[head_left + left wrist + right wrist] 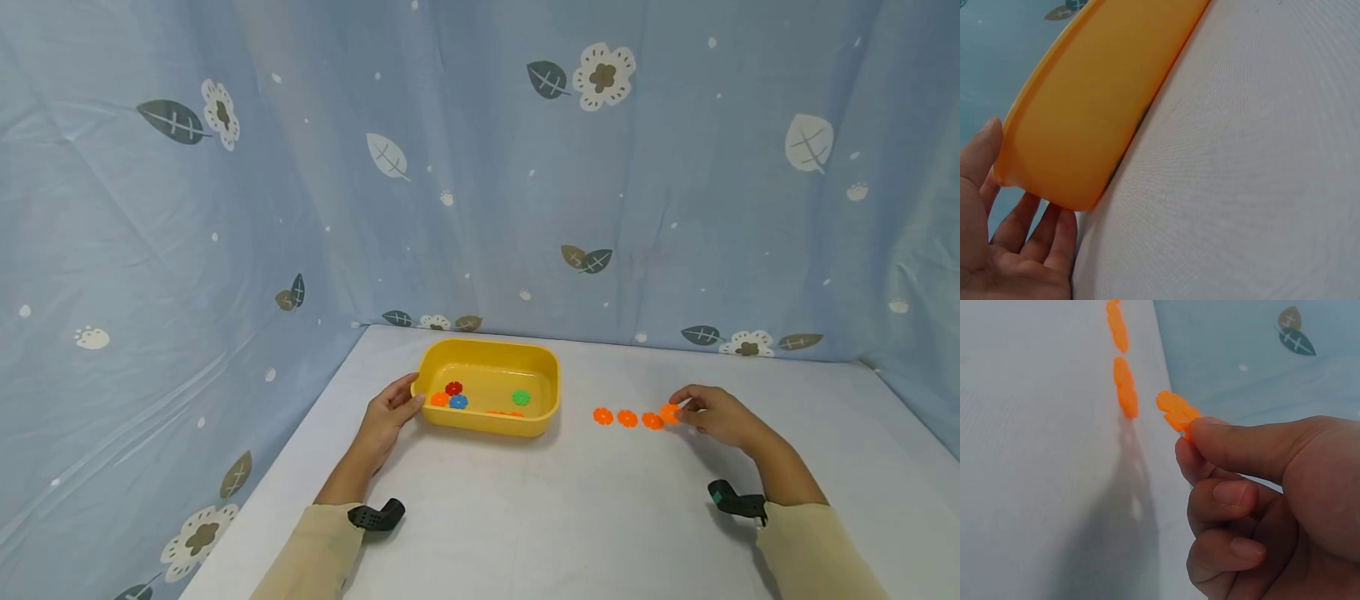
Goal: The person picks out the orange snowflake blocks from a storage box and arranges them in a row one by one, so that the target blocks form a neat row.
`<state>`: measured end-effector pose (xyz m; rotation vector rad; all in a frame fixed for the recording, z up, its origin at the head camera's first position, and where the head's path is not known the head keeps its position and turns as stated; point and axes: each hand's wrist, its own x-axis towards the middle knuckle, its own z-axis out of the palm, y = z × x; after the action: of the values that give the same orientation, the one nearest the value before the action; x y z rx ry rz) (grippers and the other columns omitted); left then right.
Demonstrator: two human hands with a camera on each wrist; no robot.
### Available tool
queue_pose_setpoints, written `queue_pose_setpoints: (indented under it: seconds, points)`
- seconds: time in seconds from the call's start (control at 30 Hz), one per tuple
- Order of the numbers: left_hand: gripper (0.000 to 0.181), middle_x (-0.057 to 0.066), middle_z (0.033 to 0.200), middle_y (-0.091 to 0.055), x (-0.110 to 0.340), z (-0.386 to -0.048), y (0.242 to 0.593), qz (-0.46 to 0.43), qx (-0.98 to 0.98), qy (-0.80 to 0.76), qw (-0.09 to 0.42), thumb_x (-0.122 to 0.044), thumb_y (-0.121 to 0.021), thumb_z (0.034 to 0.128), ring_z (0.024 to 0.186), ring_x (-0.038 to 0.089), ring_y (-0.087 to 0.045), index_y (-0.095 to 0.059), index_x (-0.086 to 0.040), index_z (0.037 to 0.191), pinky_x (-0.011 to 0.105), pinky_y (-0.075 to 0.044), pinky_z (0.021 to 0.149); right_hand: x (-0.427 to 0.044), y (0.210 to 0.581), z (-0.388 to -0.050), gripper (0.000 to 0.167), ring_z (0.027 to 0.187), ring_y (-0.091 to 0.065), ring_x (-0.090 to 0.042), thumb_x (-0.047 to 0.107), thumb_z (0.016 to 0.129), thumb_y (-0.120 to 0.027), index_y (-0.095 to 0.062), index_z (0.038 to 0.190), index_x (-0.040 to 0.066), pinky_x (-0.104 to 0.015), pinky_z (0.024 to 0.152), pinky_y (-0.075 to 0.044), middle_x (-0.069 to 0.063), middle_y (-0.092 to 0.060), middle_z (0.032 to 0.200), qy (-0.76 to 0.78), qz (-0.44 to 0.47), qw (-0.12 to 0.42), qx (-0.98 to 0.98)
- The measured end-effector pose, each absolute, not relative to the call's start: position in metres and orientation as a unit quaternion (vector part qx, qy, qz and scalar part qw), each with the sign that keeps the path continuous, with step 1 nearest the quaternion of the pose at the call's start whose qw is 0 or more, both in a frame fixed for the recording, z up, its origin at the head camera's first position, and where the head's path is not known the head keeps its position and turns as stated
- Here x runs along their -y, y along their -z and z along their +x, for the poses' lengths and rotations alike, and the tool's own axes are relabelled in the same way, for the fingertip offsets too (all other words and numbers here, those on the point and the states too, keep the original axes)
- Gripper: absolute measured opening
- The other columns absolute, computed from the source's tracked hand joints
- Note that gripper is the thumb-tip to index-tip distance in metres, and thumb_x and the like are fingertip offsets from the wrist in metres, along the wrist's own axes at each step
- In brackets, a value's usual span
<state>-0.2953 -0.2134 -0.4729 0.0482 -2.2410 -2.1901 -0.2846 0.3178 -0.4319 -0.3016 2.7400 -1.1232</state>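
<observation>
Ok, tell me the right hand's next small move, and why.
Probably lower the pinched flower piece onto the table, just past the right end of the row of orange pieces. The right hand holds it raised beside that end, its colour matches theirs, and the left hand grips the yellow tub.

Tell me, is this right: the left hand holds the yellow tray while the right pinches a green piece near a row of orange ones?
Not quite: the piece in the right hand is orange, not green, as the right wrist view shows. The left hand does hold the yellow tray, and the row of orange ones is nearby.
</observation>
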Motion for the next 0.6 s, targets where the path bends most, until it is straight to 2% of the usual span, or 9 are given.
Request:
queue_pose_setpoints:
  seconds: [0.2,0.6]
  points:
    - [0.049,0.011,0.145,-0.045,0.214,-0.295,0.475,0.017,0.715,0.699,0.004,-0.016,-0.068,0.0929,0.132,0.025,-0.042,-0.053,-0.018,0.139,0.034,-0.043,0.101,-0.322,0.437,-0.280,0.021,0.073,-0.053,-0.023,0.003,0.093,-0.059,-0.060,0.113,-0.005,-0.031,0.058,-0.048,-0.009,-0.061,0.087,0.372,-0.095,0.092,-0.919]
    - [0.050,0.011,0.146,-0.044,0.214,-0.296,0.474,0.016,0.714,0.700,-0.001,-0.017,-0.069,0.0926,0.133,0.025,-0.041,-0.052,-0.017,0.140,0.032,-0.043,0.101,-0.329,0.448,-0.282,0.020,0.076,-0.054,-0.022,0.004,0.092,-0.061,-0.062,0.111,-0.003,-0.033,0.062,-0.049,-0.006,-0.062,0.087,0.354,-0.077,0.087,-0.928]
